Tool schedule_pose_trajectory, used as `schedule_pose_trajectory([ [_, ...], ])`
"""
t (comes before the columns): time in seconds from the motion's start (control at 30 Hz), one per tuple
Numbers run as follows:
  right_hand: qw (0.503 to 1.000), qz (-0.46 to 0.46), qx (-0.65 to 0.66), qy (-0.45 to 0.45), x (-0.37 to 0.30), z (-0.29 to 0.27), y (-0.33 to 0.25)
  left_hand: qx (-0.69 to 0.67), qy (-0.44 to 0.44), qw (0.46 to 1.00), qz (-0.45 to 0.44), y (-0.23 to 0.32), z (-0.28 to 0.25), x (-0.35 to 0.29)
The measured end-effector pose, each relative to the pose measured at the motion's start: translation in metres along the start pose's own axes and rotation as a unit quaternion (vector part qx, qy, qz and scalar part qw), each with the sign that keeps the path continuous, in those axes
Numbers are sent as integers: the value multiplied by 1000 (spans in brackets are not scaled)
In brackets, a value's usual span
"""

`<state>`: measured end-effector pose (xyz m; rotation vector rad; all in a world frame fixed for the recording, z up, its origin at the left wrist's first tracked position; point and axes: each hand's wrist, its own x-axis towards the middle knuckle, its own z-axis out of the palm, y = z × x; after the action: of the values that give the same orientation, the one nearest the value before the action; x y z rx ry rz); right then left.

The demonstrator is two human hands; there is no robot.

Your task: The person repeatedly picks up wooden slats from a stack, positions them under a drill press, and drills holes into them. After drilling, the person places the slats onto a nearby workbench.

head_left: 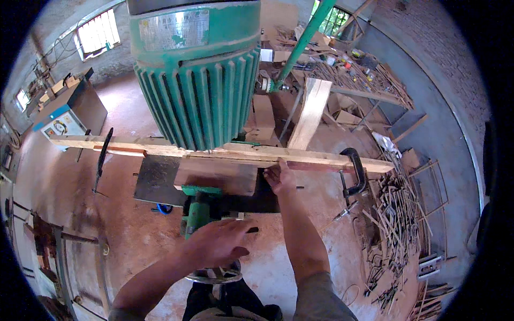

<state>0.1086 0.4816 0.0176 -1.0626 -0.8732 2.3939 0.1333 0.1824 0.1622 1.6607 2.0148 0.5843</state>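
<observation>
A green ribbed motor housing hangs over a machine table. Behind the table edge, a long pale wooden beam runs crosswise. On the table lies a flat wooden block, with a narrow wooden strip along its far side. My right hand has its fingers curled at the strip's right end, close against the beam. Nearer to me, my left hand is open, fingers stretched and thumb apart, above a metal handwheel. A small dark piece shows by its fingertips; whether they touch it is unclear.
Clamps grip the beam at left and right. A pale plank extends away behind it. Piled wood sticks cover the floor at right. A cluttered bench stands at the back right, a machine cabinet at far left.
</observation>
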Motion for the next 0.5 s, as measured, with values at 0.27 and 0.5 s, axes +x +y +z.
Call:
schedule_pose_trajectory([
  [0.27, 987, -109, 57, 103, -25, 17, -49, -167, 185, 953, -172, -12, -11, -105],
  [0.5, 963, -264, 39, 45, -77, -40, -146, -346, 360, 832, -242, -30, 34, -224],
])
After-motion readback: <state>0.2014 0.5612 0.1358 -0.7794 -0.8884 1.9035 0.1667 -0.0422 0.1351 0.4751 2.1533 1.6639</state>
